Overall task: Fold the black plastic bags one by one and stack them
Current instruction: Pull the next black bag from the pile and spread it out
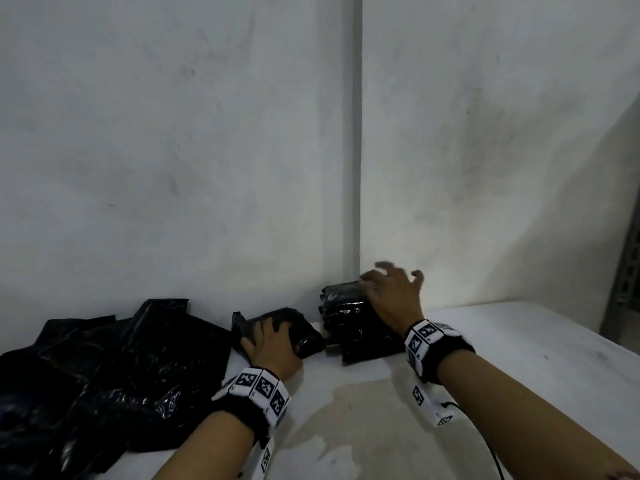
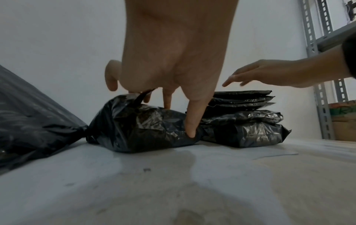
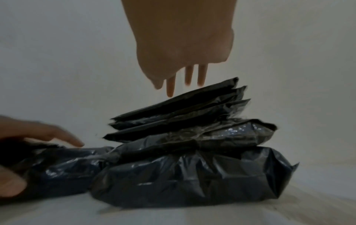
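Note:
A stack of folded black bags (image 1: 356, 330) stands at the back of the white table (image 1: 502, 358), against the wall. My right hand (image 1: 391, 289) hovers just over the stack's top (image 3: 173, 109) with its fingers (image 3: 188, 76) straight and spread, holding nothing. Left of the stack lies one folded black bag (image 1: 304, 334). My left hand (image 1: 268, 341) grips this bag (image 2: 142, 129), with the thumb (image 2: 191, 127) pressing its near side and the fingers on top. A loose heap of unfolded black bags (image 1: 104, 368) covers the table's left part.
The grey wall, with a vertical strip (image 1: 356, 168), rises right behind the bags. A slotted metal rack (image 2: 316, 76) stands at the far right with a cardboard box (image 2: 342, 121) behind it. A pale stain (image 1: 363, 410) marks the near table, and a black cable (image 1: 485, 441) trails from my right wrist.

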The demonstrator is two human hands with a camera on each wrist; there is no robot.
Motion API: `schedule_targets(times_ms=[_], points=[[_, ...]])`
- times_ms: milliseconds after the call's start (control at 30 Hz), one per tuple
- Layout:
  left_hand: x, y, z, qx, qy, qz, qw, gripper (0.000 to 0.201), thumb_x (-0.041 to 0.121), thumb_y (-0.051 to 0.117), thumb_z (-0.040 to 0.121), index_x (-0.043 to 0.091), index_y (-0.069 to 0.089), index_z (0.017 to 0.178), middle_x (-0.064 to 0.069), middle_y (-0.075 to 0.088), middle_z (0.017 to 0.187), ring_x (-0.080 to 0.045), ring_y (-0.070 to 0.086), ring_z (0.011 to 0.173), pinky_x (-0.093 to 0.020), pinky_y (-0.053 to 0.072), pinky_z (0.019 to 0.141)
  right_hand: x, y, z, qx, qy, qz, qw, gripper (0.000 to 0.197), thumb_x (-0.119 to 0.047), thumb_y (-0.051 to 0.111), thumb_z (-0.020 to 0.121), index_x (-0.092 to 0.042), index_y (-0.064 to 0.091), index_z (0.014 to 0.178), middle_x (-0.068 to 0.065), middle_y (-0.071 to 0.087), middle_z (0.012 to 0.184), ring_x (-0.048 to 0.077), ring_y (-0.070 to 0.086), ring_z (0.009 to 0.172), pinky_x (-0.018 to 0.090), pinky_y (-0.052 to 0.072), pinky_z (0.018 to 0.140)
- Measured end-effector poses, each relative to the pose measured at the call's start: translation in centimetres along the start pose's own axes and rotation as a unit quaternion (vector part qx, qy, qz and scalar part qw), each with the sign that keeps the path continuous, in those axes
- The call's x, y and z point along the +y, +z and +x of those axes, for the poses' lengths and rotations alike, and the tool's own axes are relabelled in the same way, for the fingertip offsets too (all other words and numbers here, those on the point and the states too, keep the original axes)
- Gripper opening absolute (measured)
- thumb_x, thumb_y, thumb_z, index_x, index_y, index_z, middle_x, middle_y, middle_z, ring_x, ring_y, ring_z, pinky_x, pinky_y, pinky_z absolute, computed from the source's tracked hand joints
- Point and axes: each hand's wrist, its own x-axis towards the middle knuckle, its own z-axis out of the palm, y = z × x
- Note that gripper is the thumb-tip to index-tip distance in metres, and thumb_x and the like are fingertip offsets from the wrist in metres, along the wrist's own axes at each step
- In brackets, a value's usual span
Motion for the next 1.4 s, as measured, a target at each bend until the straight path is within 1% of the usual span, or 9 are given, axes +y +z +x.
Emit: schedule_targets(times_ms=[233, 333, 467, 600, 800, 900, 1033, 1167, 1400], points=[[-0.7, 0.7, 0.7, 0.012, 0.001, -0.002, 1.000, 0.060, 0.020, 0.051, 0.093, 0.036, 0.028, 0.146, -0.002, 0.018, 0.158, -0.027, 0.013, 0.145, -0.063, 0.013, 0.109, -0.3, 1.5, -0.7, -0.208, -0.036, 0.009, 0.977, 0.041, -0.053, 0.029, 0.100, -0.040, 0.048, 0.134, -0.007, 0.044, 0.144, 0.018, 0.033, 0.139, 0.058, 0.010, 0.112], [-1.1, 0.6, 0.6, 0.044, 0.006, -0.070, 0.997, 0.053, 0.009, 0.047, 0.091, 0.033, 0.046, 0.139, -0.002, 0.037, 0.149, -0.025, 0.029, 0.139, -0.063, 0.027, 0.105, -0.4, 1.3, -1.0, -0.141, -0.053, 0.039, 0.988, 0.040, -0.049, 0.033, 0.101, -0.037, 0.049, 0.135, -0.003, 0.035, 0.151, 0.015, 0.018, 0.146, 0.056, -0.001, 0.112], [-2.2, 0.2, -0.2, 0.082, 0.044, -0.190, 0.977, 0.057, -0.009, 0.045, 0.083, 0.021, 0.060, 0.129, -0.008, 0.054, 0.137, -0.024, 0.047, 0.128, -0.036, 0.035, 0.109, -2.4, 0.2, -2.4, 0.018, -0.110, 0.136, 0.984, 0.025, -0.025, 0.049, 0.090, -0.025, 0.062, 0.112, -0.002, 0.051, 0.127, 0.015, 0.041, 0.128, 0.048, 0.015, 0.107], [-3.4, -1.0, -2.1, 0.122, 0.060, -0.313, 0.940, 0.051, -0.015, 0.048, 0.080, 0.014, 0.070, 0.115, -0.007, 0.066, 0.119, -0.023, 0.058, 0.115, -0.018, 0.038, 0.099, -4.5, -0.1, -4.3, -0.022, -0.136, 0.196, 0.971, 0.021, -0.015, 0.054, 0.086, -0.021, 0.065, 0.102, 0.000, 0.055, 0.112, 0.020, 0.047, 0.110, 0.035, 0.027, 0.092], [-5.5, -3.4, -5.4, 0.159, 0.097, -0.413, 0.891, 0.044, -0.015, 0.049, 0.085, 0.010, 0.068, 0.116, -0.005, 0.067, 0.114, -0.021, 0.059, 0.111, -0.025, 0.040, 0.100, -7.1, -2.7, -7.1, -0.173, -0.060, 0.393, 0.901, 0.013, -0.023, 0.055, 0.096, -0.018, 0.060, 0.107, 0.004, 0.056, 0.103, 0.013, 0.057, 0.083, 0.025, 0.048, 0.072], [-6.4, -4.9, -7.4, 0.135, 0.124, -0.443, 0.878, 0.036, -0.011, 0.057, 0.085, 0.011, 0.069, 0.111, -0.003, 0.069, 0.109, -0.018, 0.062, 0.107, -0.027, 0.044, 0.100, -8.7, -5.3, -8.2, -0.285, 0.134, 0.526, 0.790, 0.043, -0.053, 0.049, 0.094, -0.022, 0.045, 0.123, 0.007, 0.056, 0.104, 0.016, 0.058, 0.065, 0.027, 0.049, 0.057], [-6.7, -6.4, -10.4, 0.082, 0.178, -0.415, 0.888, 0.032, -0.002, 0.076, 0.074, 0.023, 0.073, 0.095, 0.001, 0.073, 0.097, -0.007, 0.066, 0.094, -0.022, 0.047, 0.093, -9.5, -7.7, -9.9, -0.377, 0.240, 0.590, 0.673, 0.058, -0.054, 0.060, 0.087, -0.032, 0.034, 0.134, 0.012, 0.050, 0.127, 0.032, 0.064, 0.096, 0.038, 0.059, 0.066], [-6.8, -6.4, -12.8, 0.097, 0.112, -0.518, 0.843, 0.044, 0.005, 0.083, 0.068, 0.011, 0.067, 0.109, -0.002, 0.068, 0.103, -0.002, 0.064, 0.094, -0.013, 0.049, 0.082, -8.3, -10.0, -12.2, -0.387, 0.228, 0.599, 0.663, 0.064, -0.012, 0.070, 0.086, -0.018, 0.036, 0.140, 0.009, 0.052, 0.128, 0.019, 0.062, 0.096, 0.030, 0.057, 0.063], [-7.1, -4.2, -14.3, 0.107, -0.034, -0.626, 0.772, 0.060, 0.008, 0.086, 0.066, 0.019, 0.056, 0.117, -0.015, 0.050, 0.127, -0.029, 0.056, 0.113, -0.043, 0.049, 0.098, -5.0, -13.4, -15.9, -0.443, 0.222, 0.583, 0.644, 0.073, 0.013, 0.070, 0.078, -0.017, 0.034, 0.134, 0.019, 0.065, 0.113, 0.035, 0.066, 0.105, 0.041, 0.057, 0.087]])
